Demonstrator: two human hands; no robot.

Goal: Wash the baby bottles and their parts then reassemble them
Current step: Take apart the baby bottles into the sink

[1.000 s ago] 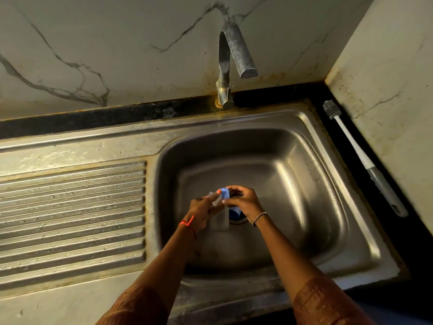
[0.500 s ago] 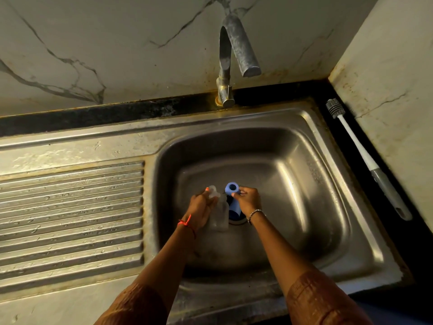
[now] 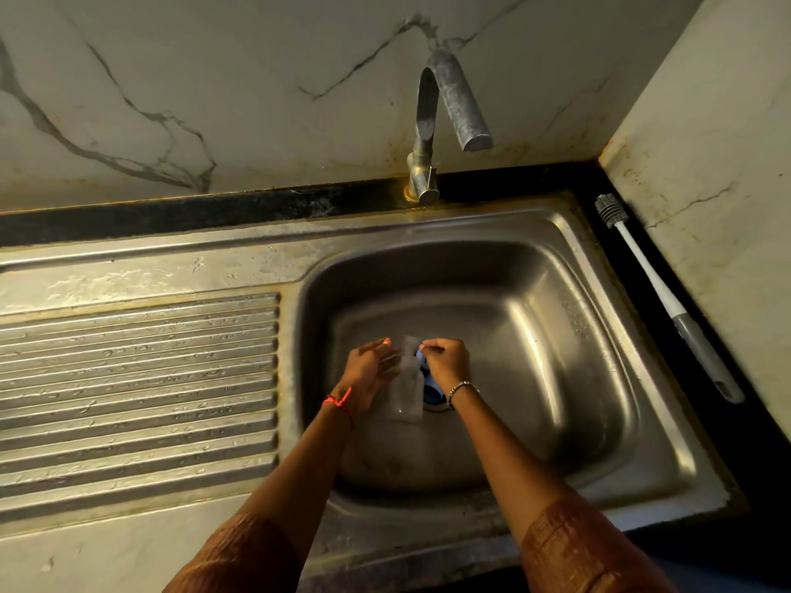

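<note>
Where marble walls [image 3: 214, 79] corner the sink [image 3: 556, 233], left grip [image 3: 368, 370] holds bottle [image 3: 406, 391], right grip [image 3: 447, 361] pinches blue ring [image 3: 421, 358].

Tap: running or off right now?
Off, it seems: no stream falls from the tap into the sink, where the left hand holds the clear bottle and the right hand pinches a blue part at its neck.

Clear bottle [image 3: 405, 391], blue ring [image 3: 421, 358], steel-grey sink [image 3: 556, 258], grey-veined white wall [image 3: 214, 100].
</note>
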